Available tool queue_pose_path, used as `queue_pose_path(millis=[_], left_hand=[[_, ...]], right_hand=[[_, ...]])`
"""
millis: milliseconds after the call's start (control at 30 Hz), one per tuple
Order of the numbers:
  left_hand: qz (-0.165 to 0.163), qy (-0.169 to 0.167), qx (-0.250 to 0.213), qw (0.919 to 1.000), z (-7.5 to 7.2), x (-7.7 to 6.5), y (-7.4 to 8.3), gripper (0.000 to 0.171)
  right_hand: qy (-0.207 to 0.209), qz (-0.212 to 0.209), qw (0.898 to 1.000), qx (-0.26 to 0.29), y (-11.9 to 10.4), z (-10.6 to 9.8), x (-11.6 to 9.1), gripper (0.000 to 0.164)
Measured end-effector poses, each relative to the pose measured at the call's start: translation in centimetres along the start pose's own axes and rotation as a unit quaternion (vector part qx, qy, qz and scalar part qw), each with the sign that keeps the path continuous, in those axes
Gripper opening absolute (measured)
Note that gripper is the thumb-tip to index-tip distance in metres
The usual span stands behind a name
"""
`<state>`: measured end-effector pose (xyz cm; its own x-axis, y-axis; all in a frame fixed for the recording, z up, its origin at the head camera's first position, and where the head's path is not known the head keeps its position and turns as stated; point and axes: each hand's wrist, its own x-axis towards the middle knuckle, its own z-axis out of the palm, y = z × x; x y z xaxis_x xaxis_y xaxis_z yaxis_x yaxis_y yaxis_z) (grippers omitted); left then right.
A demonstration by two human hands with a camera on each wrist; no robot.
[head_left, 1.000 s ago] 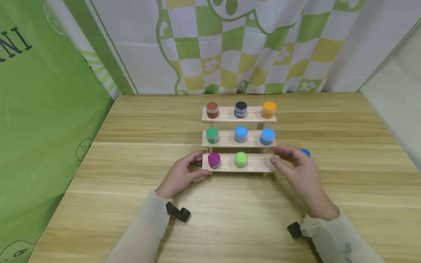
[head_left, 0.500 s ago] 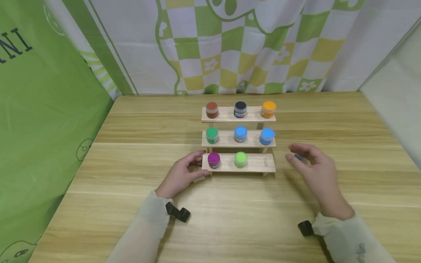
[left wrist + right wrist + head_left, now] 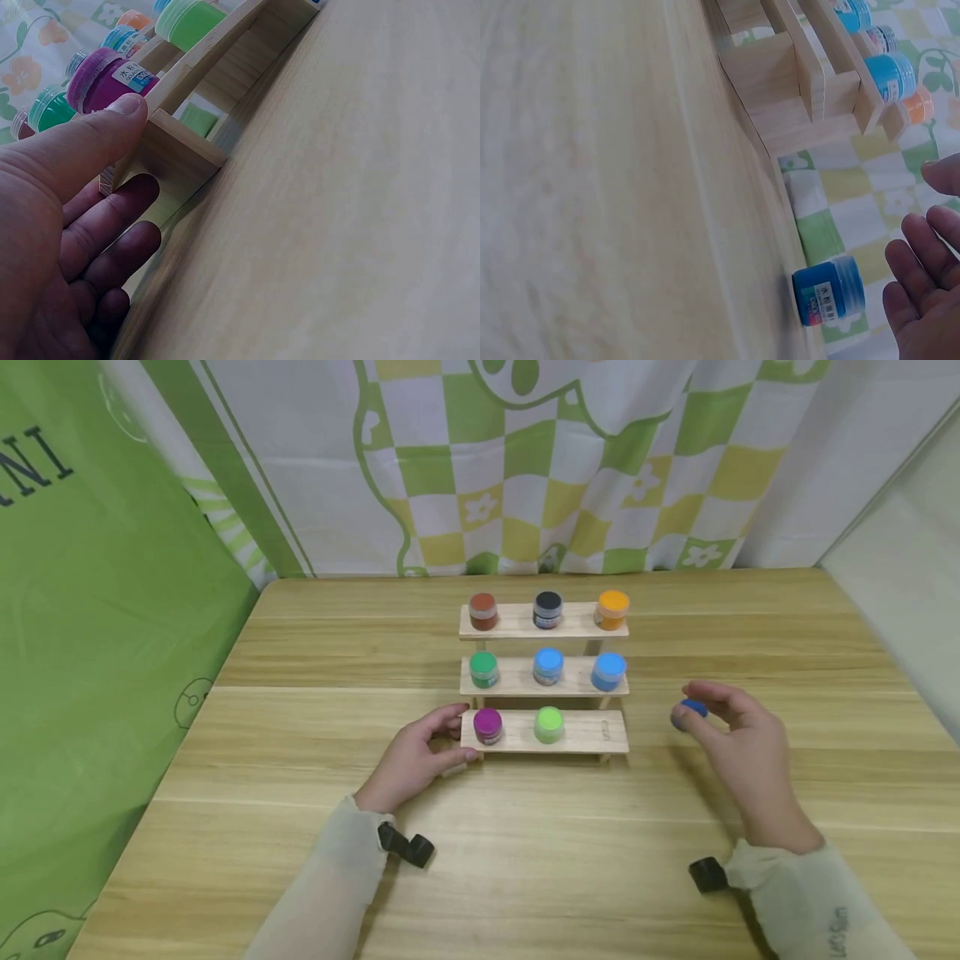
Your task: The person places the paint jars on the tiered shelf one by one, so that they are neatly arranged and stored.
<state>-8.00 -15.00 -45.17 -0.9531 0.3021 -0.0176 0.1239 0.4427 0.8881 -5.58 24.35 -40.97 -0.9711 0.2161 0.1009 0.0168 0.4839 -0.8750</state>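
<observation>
A three-tier wooden rack (image 3: 581,732) with small paint jars stands on the table. My left hand (image 3: 408,764) grips the left end of its lowest shelf, thumb at the front edge and fingers behind, close to a purple paint jar (image 3: 109,81). A light green paint jar (image 3: 549,725) sits mid-shelf; the shelf's right end is bare. Right of the rack, a dark blue paint jar (image 3: 827,291) rests upright on the table. My right hand (image 3: 750,747) hovers over it, thumb and fingers spread; in the right wrist view a gap shows between fingertips and jar.
Green and two blue jars (image 3: 609,671) stand on the middle shelf. Brown, black and orange jars (image 3: 613,610) line the top one. A checked curtain (image 3: 570,468) hangs behind the wooden table (image 3: 525,860), with a green cloth (image 3: 90,610) at the left.
My right hand has left the right end of the lowest shelf and moved right, to the dark blue paint jar. The left hand stays at the rack.
</observation>
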Motion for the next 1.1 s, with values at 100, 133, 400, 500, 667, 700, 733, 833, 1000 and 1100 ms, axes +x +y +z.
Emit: queue_pose_path(millis=[100, 133, 400, 500, 667, 700, 733, 833, 1000, 1100], left_hand=[[0.001, 0.000, -0.001, 1.0000, 0.0, 0.0, 0.1, 0.066], [0.002, 0.000, -0.001, 1.0000, 0.0, 0.0, 0.1, 0.066], [0.001, 0.001, -0.001, 1.0000, 0.0, 0.0, 0.2, 0.066], [-0.001, 0.001, -0.004, 1.0000, -0.1, 0.1, 0.2, 0.066], [-0.003, -0.001, -0.005, 1.0000, -0.1, 0.0, 0.1, 0.066], [-0.003, -0.001, -0.005, 1.0000, -0.1, 0.0, 0.1, 0.066], [-0.003, -0.002, -0.004, 1.0000, -0.1, 0.0, 0.1, 0.067], [-0.003, -0.002, -0.005, 1.0000, 0.0, 0.0, 0.1, 0.067], [-0.004, -0.001, -0.004, 1.0000, 0.0, 0.0, 0.1, 0.067], [-0.003, -0.001, -0.002, 1.0000, 0.0, 0.0, 0.1, 0.068]], right_hand=[[-0.006, 0.023, 1.000, -0.011, 0.0, -0.3, 0.2, 0.047], [-0.008, 0.031, 0.999, -0.015, 0.0, -0.4, 0.3, 0.049], [-0.041, 0.076, 0.996, 0.002, 0.4, -0.8, 0.8, 0.059], [-0.045, 0.079, 0.996, 0.009, 0.7, -0.8, 0.9, 0.062], [-0.058, 0.087, 0.994, 0.013, 1.3, -0.7, 1.0, 0.065], [-0.061, 0.088, 0.994, 0.014, 1.4, -0.6, 1.0, 0.066], [-0.064, 0.090, 0.994, 0.016, 1.5, -0.6, 1.0, 0.067], [-0.071, 0.096, 0.993, 0.025, 1.7, -0.4, 1.1, 0.069], [-0.091, 0.124, 0.988, 0.031, 2.2, -0.4, 1.3, 0.075], [-0.099, 0.140, 0.985, 0.037, 2.5, -0.3, 1.5, 0.076]])
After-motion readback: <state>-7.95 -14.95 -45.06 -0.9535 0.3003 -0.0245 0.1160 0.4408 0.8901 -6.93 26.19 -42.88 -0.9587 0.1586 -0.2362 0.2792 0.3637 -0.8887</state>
